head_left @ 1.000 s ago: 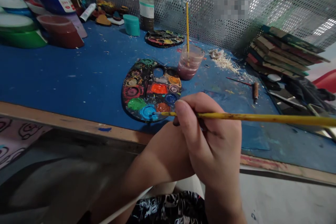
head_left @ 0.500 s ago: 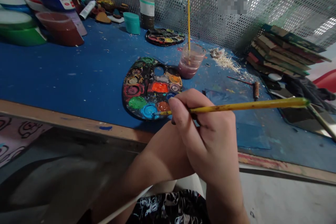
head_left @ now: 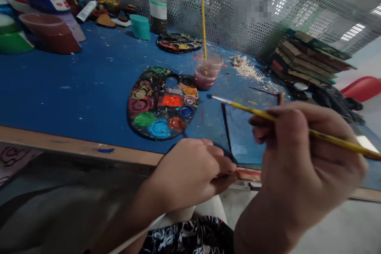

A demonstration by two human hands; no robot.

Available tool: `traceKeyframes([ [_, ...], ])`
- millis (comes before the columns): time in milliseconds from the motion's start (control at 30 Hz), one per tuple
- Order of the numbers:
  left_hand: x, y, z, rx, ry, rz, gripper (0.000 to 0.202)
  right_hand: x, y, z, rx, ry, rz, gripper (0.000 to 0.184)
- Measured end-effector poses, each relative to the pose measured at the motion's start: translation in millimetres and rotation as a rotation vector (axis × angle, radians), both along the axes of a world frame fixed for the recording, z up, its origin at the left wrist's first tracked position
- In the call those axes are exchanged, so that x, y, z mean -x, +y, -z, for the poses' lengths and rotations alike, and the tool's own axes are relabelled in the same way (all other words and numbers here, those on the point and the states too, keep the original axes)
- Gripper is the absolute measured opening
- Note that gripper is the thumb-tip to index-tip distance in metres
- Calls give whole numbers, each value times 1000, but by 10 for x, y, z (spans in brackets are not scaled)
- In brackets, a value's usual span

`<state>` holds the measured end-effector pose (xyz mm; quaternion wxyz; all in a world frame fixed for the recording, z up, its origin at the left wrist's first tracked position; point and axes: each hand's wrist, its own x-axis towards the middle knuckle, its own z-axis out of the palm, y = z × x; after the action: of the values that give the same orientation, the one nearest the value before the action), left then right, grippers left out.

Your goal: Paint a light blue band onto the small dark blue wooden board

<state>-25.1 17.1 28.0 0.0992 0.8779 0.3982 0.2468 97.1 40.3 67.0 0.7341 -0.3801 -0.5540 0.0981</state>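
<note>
My right hand (head_left: 300,154) grips a yellow-handled paintbrush (head_left: 250,110) between thumb and fingers. Its dark tip points left, in the air over the table between the palette and a flat blue-painted panel (head_left: 245,147). My left hand (head_left: 196,170) is closed at the panel's near left corner by the table edge, its fingertips pinching that corner. A black paint palette (head_left: 152,107) lies left of the panel, its wells filled with bright blue, green, orange, brown and other paints. Behind it stands a clear cup (head_left: 208,72) of murky pinkish water with a yellow brush in it.
Paint tubs (head_left: 49,33) crowd the back left, near a turquoise cup (head_left: 139,27) and a bottle (head_left: 157,12). A second palette (head_left: 179,43) lies behind. Wood shavings (head_left: 247,67) and stacked painted boards (head_left: 309,57) sit toward the back right, before a perforated metal screen (head_left: 220,12).
My right hand has lifted the brush from the palette's blue well and moved right, over the panel. My left hand, mostly hidden before, now shows at the panel's corner. The view has shifted slightly right.
</note>
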Motion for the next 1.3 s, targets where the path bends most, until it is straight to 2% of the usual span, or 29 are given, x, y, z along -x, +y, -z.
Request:
traceKeyframes([
  [100,23,26,4,55,-78,34,10,-290,0,129,-3,60,226,11],
  [200,45,50,25,84,-94,57,10,-537,-87,319,-21,25,291,13],
  [333,50,65,46,58,-105,53,14,-650,-224,490,46,-107,230,14],
  [433,42,61,53,32,-92,35,14,-626,-250,526,94,-247,128,19],
  [533,32,51,57,-5,-75,19,11,-600,-232,542,93,-297,58,20],
  [667,28,46,54,-26,-66,15,12,-663,-215,578,97,-300,53,20],
  [733,37,49,55,-42,-51,7,15,-776,-209,611,89,-254,141,19],
  [900,87,67,99,-92,-2,2,19,-1202,-176,726,91,-147,506,11],
  [967,102,78,123,-119,-10,1,17,-1279,-172,749,67,-148,559,10],
  [1067,103,90,147,-146,-24,6,16,-1155,-205,736,50,-206,448,12],
  [1233,86,79,153,-98,-45,6,15,-684,-316,652,72,-403,48,17],
  [1300,86,68,145,-88,-38,-11,14,-613,-330,640,92,-423,-48,18],
])
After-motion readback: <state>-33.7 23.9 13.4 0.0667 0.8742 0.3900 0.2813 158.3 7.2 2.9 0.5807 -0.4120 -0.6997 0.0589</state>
